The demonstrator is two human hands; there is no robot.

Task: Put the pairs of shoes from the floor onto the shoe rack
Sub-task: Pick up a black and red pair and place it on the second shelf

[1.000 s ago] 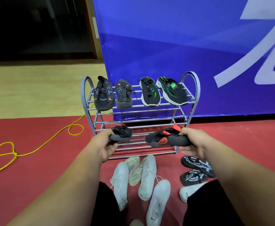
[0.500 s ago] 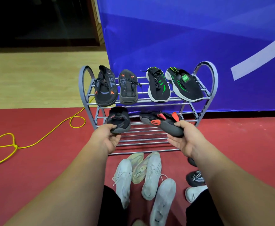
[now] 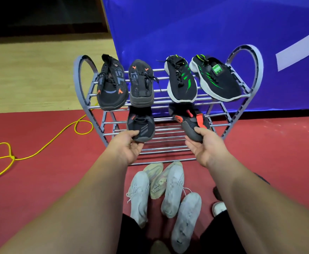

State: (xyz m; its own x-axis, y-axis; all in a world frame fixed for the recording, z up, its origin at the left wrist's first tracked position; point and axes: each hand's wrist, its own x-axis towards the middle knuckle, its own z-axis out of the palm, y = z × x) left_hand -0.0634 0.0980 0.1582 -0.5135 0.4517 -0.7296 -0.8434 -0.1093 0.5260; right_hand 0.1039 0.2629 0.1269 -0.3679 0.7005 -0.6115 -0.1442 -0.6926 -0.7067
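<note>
A grey metal shoe rack (image 3: 80, 77) stands against a blue banner. Its top shelf carries a black pair with orange marks (image 3: 111, 87) and a black pair with green stripes (image 3: 183, 83). My left hand (image 3: 129, 145) grips the heel of a dark grey shoe (image 3: 140, 125) over the middle shelf. My right hand (image 3: 205, 145) grips the heel of a black shoe with red-orange patches (image 3: 190, 121), its toe pushed in under the top shelf. Several white shoes (image 3: 172, 187) lie on the red floor in front of the rack, between my knees.
A yellow cord (image 3: 40, 151) loops over the red floor to the left of the rack. Parts of more shoes (image 3: 218, 208) show behind my right forearm. Wooden flooring (image 3: 31, 70) lies beyond the red floor at the left.
Both hands have lifted their shoes and pushed them forward from the rack's lower front to the middle shelf. The view has moved closer to the rack.
</note>
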